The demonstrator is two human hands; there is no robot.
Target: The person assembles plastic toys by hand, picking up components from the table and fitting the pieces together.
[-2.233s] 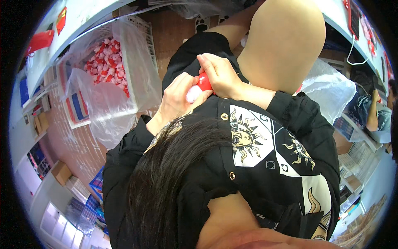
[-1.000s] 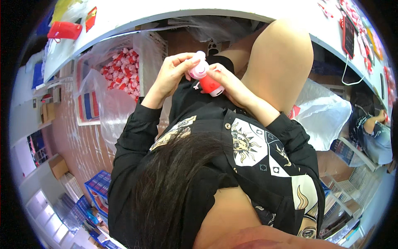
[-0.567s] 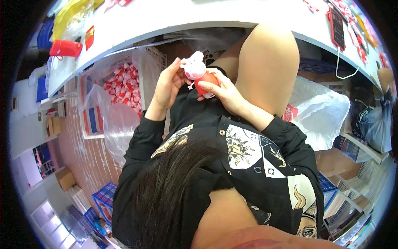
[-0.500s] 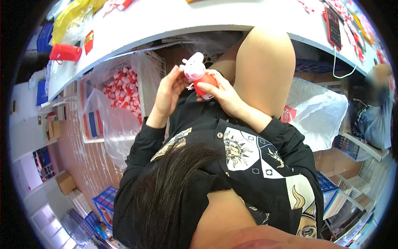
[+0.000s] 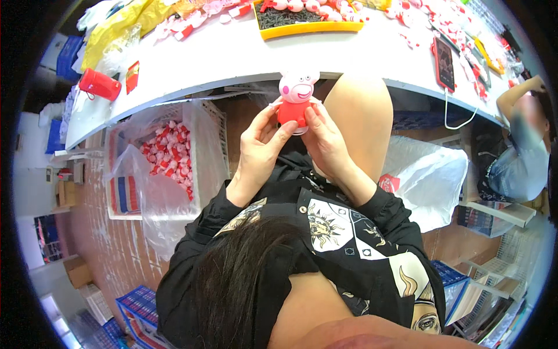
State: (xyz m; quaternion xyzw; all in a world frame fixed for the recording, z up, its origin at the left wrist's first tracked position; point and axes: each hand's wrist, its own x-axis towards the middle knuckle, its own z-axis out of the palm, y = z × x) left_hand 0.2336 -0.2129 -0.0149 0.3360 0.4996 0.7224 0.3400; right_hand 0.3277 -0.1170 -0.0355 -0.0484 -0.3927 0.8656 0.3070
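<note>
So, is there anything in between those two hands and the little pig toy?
Nothing visible. The left hand and the right hand grip the pig toy directly from either side, with no glove or wrapping to be seen between.

Crate (image 5: pixel 220 123) left of toy (image 5: pixel 295 99), apparently on floor (image 5: pixel 107 244).

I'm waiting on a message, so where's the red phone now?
In the head view, the phone lies at upper right on the table, right of the held toy, a white cable at its near end.
</note>
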